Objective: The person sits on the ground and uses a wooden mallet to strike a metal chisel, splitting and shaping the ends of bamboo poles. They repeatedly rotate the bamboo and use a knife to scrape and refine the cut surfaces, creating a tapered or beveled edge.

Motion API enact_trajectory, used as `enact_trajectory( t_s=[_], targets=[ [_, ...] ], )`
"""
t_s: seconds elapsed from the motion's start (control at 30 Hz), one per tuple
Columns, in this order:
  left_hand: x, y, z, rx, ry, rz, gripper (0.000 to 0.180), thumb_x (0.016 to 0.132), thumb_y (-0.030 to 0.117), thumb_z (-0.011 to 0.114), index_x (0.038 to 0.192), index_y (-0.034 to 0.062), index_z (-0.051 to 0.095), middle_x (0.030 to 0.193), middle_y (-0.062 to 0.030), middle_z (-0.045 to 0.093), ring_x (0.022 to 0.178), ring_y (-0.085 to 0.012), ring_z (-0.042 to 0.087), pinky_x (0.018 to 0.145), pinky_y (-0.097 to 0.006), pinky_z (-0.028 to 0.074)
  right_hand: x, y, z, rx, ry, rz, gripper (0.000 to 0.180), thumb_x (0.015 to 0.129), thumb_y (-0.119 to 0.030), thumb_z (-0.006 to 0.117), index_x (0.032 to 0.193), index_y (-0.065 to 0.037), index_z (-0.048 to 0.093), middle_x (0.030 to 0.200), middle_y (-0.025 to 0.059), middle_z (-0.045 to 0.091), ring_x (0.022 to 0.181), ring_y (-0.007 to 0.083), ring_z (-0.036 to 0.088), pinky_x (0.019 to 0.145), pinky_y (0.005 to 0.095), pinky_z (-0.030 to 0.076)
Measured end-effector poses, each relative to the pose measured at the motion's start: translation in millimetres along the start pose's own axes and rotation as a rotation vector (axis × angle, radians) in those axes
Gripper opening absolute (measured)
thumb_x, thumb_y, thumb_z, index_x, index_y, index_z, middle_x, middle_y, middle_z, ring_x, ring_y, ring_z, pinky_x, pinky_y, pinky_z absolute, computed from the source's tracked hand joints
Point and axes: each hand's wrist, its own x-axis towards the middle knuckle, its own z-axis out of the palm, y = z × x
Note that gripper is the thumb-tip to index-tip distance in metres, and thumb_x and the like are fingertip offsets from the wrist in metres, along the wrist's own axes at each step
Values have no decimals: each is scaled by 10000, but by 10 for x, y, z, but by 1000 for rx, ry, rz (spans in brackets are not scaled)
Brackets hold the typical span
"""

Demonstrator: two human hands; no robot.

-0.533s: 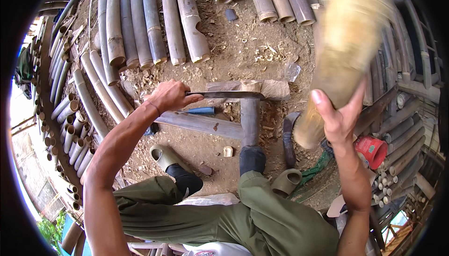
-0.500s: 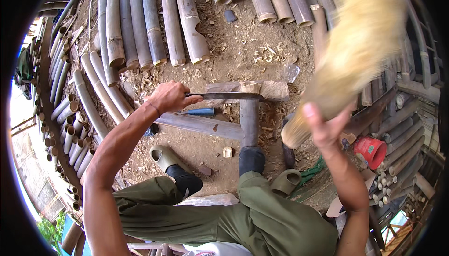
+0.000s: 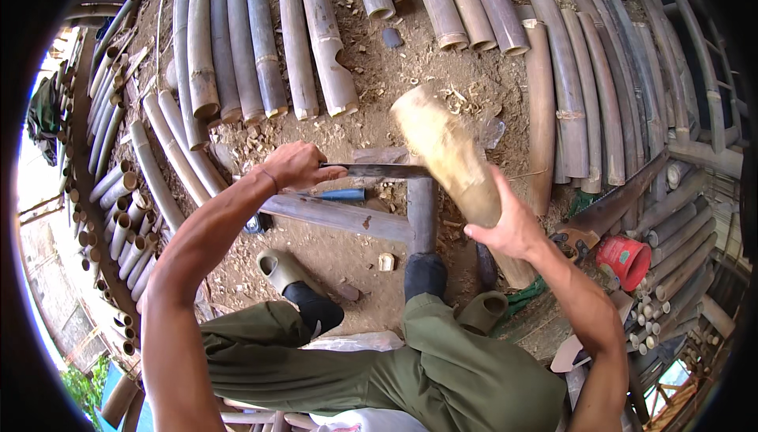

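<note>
Dirt yard, bamboo poles (image 3: 300, 37) laid around; left hand (image 3: 294, 165) closed on blade (image 3: 383, 170), right hand (image 3: 509, 223) gripping bamboo section (image 3: 446, 152) against it; splitting judged in hand, firm downward strike needed next

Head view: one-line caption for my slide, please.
Left hand holds a long blade against a bamboo section gripped by the right hand.

Bamboo poles (image 3: 260, 45) lie side by side on the dirt ground (image 3: 395, 77) along its far edge, cut ends toward me. More bamboo lengths (image 3: 584, 92) lie packed together along the right edge. A heap of short bamboo tubes (image 3: 118, 203) curves along the left edge. A red plastic cup (image 3: 628, 258) sits by the right edge, near small bamboo sticks (image 3: 659, 306). An olive-green sandal (image 3: 276, 268) lies on the dirt near the middle, another olive-green sandal (image 3: 483, 311) to its right. A small blue tube (image 3: 341, 194) lies beside a grey wooden beam (image 3: 339, 217).
</note>
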Motion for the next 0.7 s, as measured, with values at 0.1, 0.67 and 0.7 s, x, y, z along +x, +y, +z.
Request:
enact_trajectory(
  t_s=[0.1, 0.67, 0.7],
  targets=[
    [-75, -76, 59, 10, -61, -3, 776, 832, 815, 468, 880, 105, 779, 482, -30, 496, 450, -167, 491, 444, -372, 405, 180, -177, -245, -21, 127, -51, 937, 713, -199, 814, 1484, 2, 322, 1333, 196, 541, 1196, 297, 565, 1030, 403, 461],
    [-11, 476, -1192, 389, 53, 98, 653, 809, 752, 582, 568, 145, 578, 488, 70, 389, 407, -68, 328, 364, -283, 243, -14, -424, -609, 526, 312, -159, 761, 765, -195, 757, 1386, 10, 367, 1210, 141, 547, 1060, 218, 581, 942, 353, 487],
    [-23, 511, -1182, 446, 97, 142, 663, 807, 760, 573, 556, 146, 562, 487, 74, 389, 400, -63, 302, 363, -280, 230, -75, -427, -643, 503, 338, -171, 770, 764, -202, 762, 1389, 6, 365, 1203, 134, 547, 1055, 212, 576, 930, 348, 482]
  ],
)
